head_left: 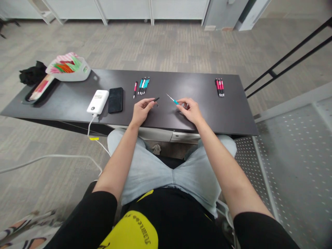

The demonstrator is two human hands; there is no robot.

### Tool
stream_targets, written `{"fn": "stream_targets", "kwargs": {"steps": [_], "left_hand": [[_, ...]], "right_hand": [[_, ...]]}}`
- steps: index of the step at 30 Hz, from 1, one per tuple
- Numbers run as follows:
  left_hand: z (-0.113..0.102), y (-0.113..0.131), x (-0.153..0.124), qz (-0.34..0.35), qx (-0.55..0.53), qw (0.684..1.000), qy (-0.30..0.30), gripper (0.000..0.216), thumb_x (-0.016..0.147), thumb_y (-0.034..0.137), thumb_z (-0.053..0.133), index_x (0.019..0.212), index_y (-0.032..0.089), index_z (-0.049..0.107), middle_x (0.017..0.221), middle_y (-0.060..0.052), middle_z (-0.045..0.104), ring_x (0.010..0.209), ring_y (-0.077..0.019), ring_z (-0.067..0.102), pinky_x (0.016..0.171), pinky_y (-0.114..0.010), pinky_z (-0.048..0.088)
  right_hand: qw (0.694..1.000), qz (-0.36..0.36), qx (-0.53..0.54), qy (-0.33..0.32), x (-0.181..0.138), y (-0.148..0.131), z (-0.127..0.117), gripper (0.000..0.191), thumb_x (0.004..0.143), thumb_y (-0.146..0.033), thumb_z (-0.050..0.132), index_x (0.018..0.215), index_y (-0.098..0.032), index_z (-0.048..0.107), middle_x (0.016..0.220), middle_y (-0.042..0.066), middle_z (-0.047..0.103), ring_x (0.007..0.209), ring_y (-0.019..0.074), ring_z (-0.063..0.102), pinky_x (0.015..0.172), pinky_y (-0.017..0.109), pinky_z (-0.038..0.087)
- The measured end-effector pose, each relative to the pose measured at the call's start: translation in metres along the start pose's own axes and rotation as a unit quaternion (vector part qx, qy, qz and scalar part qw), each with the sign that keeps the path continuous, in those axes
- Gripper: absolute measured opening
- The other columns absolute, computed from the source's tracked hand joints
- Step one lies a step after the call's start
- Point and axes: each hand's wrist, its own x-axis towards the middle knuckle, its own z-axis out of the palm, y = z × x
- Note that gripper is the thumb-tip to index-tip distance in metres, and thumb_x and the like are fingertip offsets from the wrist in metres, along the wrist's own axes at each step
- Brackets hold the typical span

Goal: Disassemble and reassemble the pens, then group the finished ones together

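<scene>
My left hand (141, 110) rests on the dark table (181, 117) and pinches a short black pen part (156, 99) between its fingertips. My right hand (189, 109) pinches a thin teal pen refill (172, 99) whose tip points up and to the left. The two hands sit a little apart near the table's front edge. Behind my left hand lie a red pen (135, 89) and several teal pens (144, 85) in a row. At the far right lie red pens (219, 87) side by side.
A white power bank (98, 101) with a cable and a black phone (115, 99) lie left of my hands. At the far left are a colourful plastic case (68, 67), a dark tray (38, 90) and a black cloth (32, 74). Metal grating floor is at right.
</scene>
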Motion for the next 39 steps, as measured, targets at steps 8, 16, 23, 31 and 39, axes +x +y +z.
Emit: {"fn": "stream_targets", "kwargs": {"steps": [8,16,23,31,39], "left_hand": [[-0.001,-0.004,0.003,0.002,-0.007,1.000,0.030,0.050,0.086,0.058,0.122,0.104,0.025,0.090,0.095,-0.007,0.090,0.092,-0.0251,0.087,0.088,-0.037,0.069],[-0.004,-0.012,0.004,0.026,-0.032,0.999,0.008,0.078,0.062,0.087,0.124,0.100,0.025,0.097,0.100,-0.008,0.095,0.088,-0.0223,0.085,0.086,-0.035,0.070],[-0.006,-0.017,0.005,0.049,-0.026,0.998,0.004,0.078,0.065,0.090,0.123,0.103,0.025,0.101,0.098,-0.009,0.094,0.088,-0.0223,0.084,0.082,-0.035,0.070],[-0.006,-0.017,0.005,0.043,-0.012,0.999,0.006,0.080,0.066,0.091,0.121,0.104,0.024,0.100,0.099,-0.010,0.094,0.086,-0.0222,0.082,0.081,-0.035,0.069],[-0.003,-0.011,0.001,0.041,0.007,0.999,-0.005,0.070,0.068,0.080,0.121,0.103,0.023,0.100,0.097,-0.010,0.093,0.084,-0.0216,0.080,0.078,-0.034,0.067]], "right_hand": [[0.999,-0.005,-0.023,-0.029,0.001,-0.011,-0.003,0.006,0.108,-0.040,0.099,0.109,-0.035,0.094,0.105,0.007,0.088,0.094,0.0347,0.068,0.105,0.058,0.062],[0.997,-0.041,-0.056,-0.037,0.000,0.001,-0.003,0.009,0.112,-0.041,0.092,0.118,-0.035,0.096,0.110,0.008,0.089,0.097,0.0354,0.070,0.106,0.058,0.063],[0.994,-0.057,-0.079,-0.042,0.000,0.008,-0.002,0.013,0.115,-0.045,0.089,0.123,-0.036,0.095,0.113,0.008,0.089,0.100,0.0364,0.073,0.108,0.059,0.063],[0.995,-0.048,-0.080,-0.042,-0.001,0.003,-0.002,0.014,0.114,-0.045,0.089,0.120,-0.035,0.096,0.114,0.009,0.091,0.101,0.0362,0.072,0.109,0.060,0.064],[0.993,-0.052,-0.098,-0.044,0.000,0.001,-0.002,0.013,0.114,-0.044,0.089,0.120,-0.035,0.096,0.120,0.009,0.094,0.109,0.0382,0.076,0.120,0.067,0.061]]}}
